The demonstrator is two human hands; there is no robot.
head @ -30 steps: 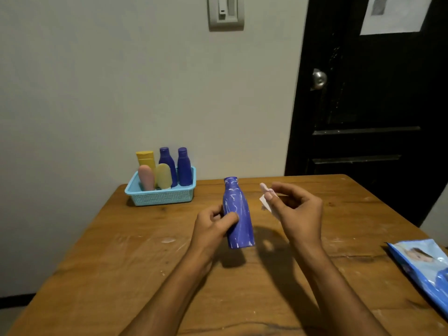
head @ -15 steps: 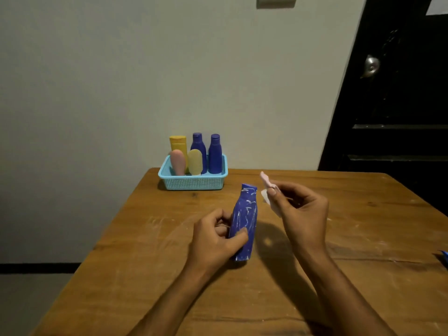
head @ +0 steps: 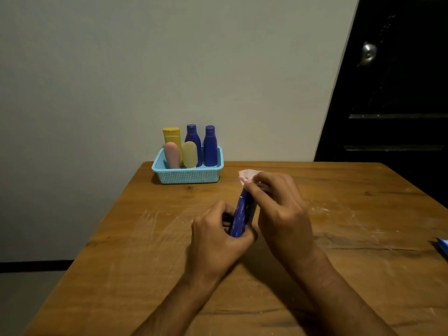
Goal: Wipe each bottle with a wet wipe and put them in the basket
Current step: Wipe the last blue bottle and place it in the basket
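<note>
Left hand [head: 219, 235] is gripping the lower part of the blue bottle [head: 242, 214], fingers curled round its base, holding it just above the wooden table [head: 135, 263] near the table's middle. Bottle is tilting with its top leaning away and to the right. Right hand [head: 278, 212] is sitting just beside it on the right, thumb and fingertips pinching a white wet wipe [head: 248, 175] against the bottle's top end; a bit of the wipe is sticking out above the fingers. Both forearms are coming in from the bottom edge. A corner of a blue packet [head: 443, 247] is showing at the right edge of the table, well apart from the hands. Farther back, a light blue mesh basket [head: 188, 177] is sitting at the far edge of the table against the wall, holding five bottles upright: a pink one [head: 171, 155], a pale yellow one [head: 190, 155], a taller yellow one [head: 172, 136] behind, and two dark blue ones [head: 210, 146]. A dark door [head: 392, 98] with a round metal knob [head: 368, 53] is standing at the far right.
</note>
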